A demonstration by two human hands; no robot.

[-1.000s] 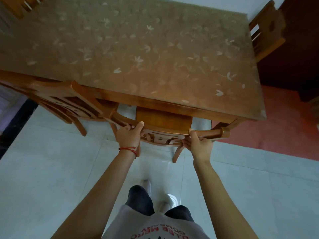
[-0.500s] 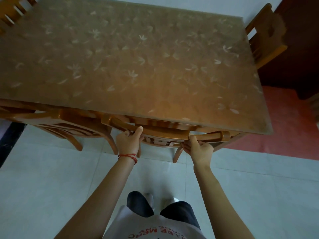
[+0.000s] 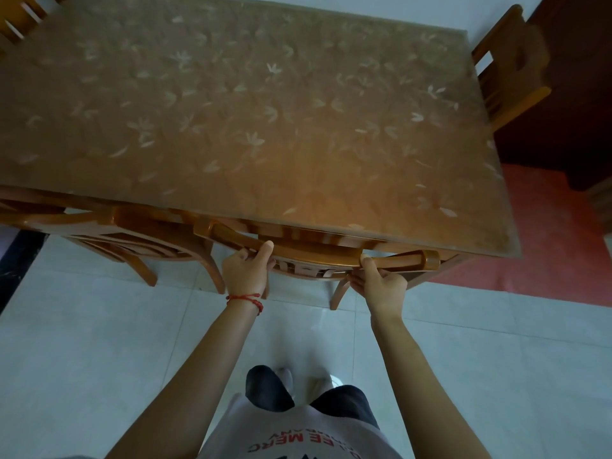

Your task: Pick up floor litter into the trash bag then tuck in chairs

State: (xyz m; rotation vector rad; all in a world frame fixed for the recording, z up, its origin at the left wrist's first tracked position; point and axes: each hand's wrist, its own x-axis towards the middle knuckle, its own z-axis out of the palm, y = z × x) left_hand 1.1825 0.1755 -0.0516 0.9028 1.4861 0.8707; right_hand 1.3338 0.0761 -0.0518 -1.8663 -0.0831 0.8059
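Note:
A wooden chair (image 3: 318, 252) stands tucked under the near edge of the wooden table (image 3: 251, 120); only its curved top rail and back legs show. My left hand (image 3: 246, 271) grips the rail left of centre, thumb on top. My right hand (image 3: 377, 281) grips the rail toward its right end. The chair's seat is hidden beneath the tabletop. No trash bag or litter is in view.
A second chair (image 3: 132, 240) sits tucked in to the left. Another chair (image 3: 506, 74) stands at the table's far right end, one more (image 3: 20, 18) at the top left. Pale floor tiles (image 3: 99, 342) lie below, a red mat (image 3: 546, 243) at right.
The chair has slid forward under the table with both hands on its rail; its seat, visible a second ago, is now hidden. I have stepped closer to the table.

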